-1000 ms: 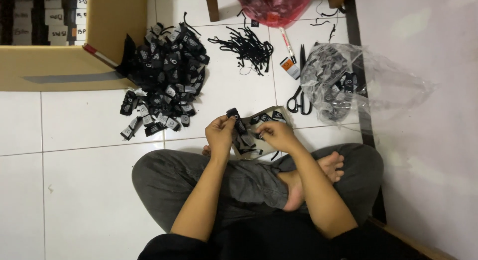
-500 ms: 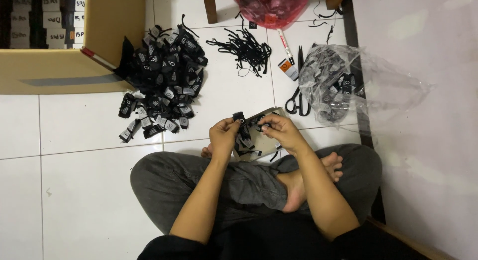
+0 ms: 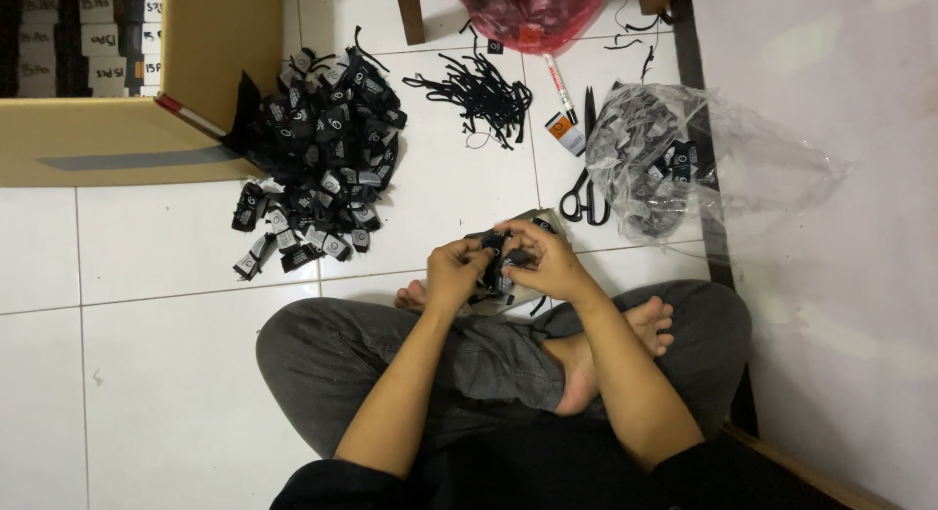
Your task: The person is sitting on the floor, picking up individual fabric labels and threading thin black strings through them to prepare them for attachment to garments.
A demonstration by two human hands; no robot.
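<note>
I sit cross-legged on white floor tiles. My left hand (image 3: pixel 454 273) and my right hand (image 3: pixel 543 259) meet above my shins, both gripping a small bundle of black tags (image 3: pixel 498 261). Under my hands lies a small clear bag (image 3: pixel 508 293) with more black pieces. A big pile of black tags (image 3: pixel 322 148) is spread on the floor ahead and to the left. A heap of black strings (image 3: pixel 479 92) lies further ahead.
A cardboard box (image 3: pixel 117 129) with labelled packs stands at the far left. Black scissors (image 3: pixel 586 183) and a marker pen (image 3: pixel 559 78) lie beside a clear plastic bag (image 3: pixel 674 158) of black pieces at right. A red plastic bag (image 3: pixel 532 12) is at the top.
My hands have shifted a little nearer to each other over the bundle; the right fingers work at its top. The camera view moved slightly.
</note>
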